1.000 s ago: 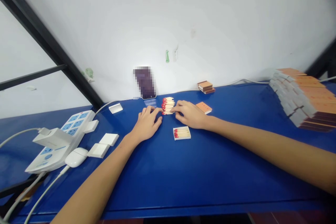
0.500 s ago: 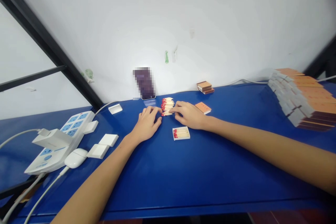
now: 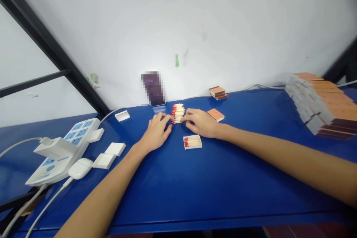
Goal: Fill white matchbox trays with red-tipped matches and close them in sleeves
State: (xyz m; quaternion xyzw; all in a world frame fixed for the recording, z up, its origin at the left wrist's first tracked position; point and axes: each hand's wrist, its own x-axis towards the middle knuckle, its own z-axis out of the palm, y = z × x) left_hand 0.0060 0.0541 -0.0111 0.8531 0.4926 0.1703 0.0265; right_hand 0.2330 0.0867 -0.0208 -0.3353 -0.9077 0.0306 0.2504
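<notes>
A pile of red-tipped matches (image 3: pixel 178 111) lies on the blue tabletop between my hands. My left hand (image 3: pixel 158 130) is at the red heads, its thumb and index fingertips at the lower left end of the pile. At the pale stick ends, my right hand (image 3: pixel 198 122) has its fingers curled, with the index finger and thumb at the lowest matches. The matches near the fingertips are partly covered. Just below my right hand sits a white matchbox tray (image 3: pixel 192 142) with several matches in it. An orange matchbox cover (image 3: pixel 215 115) lies behind that hand.
White empty trays (image 3: pixel 105 160) lie left, by a power strip (image 3: pixel 75 139) with a charger and cables. A phone (image 3: pixel 154 89) leans on the wall. Matchboxes (image 3: pixel 218 92) are stacked at the back, and a big matchbox stack (image 3: pixel 325 104) stands right.
The right index finger has drawn back and down slightly, from over the stick ends to the pile's lower right edge. The left fingertips have shifted slightly downward. The tray stays put.
</notes>
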